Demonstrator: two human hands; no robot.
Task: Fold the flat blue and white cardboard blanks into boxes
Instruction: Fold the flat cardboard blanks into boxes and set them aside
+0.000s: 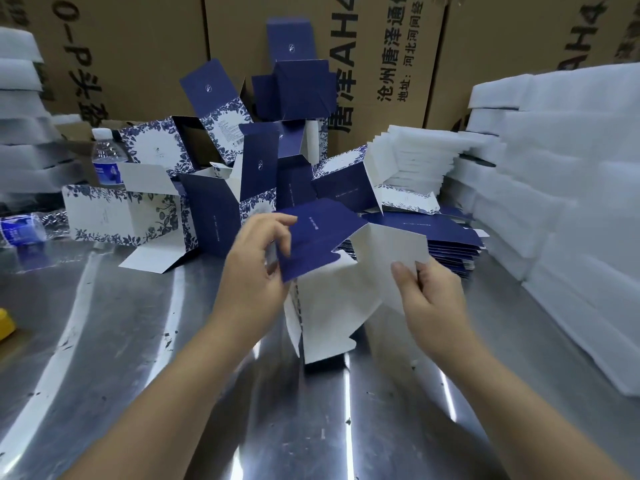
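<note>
Worktop is a shiny steel table (104,341), scuffed, w/ long streaks of bright glare. Far side: a wall of big brown cartons (156,46) printed w/ black Chinese text. White foam sheet stacks sit far left (17,133) and along the right (571,202). One water bottle (107,161) stands far left; another (20,233) lies nearer. Yellow item (5,323) at left edge, prob. plastic, mostly cut off.

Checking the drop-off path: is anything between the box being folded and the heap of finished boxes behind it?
Nothing visible. The box, held by the left hand and right hand, sits directly before the heap.
</note>
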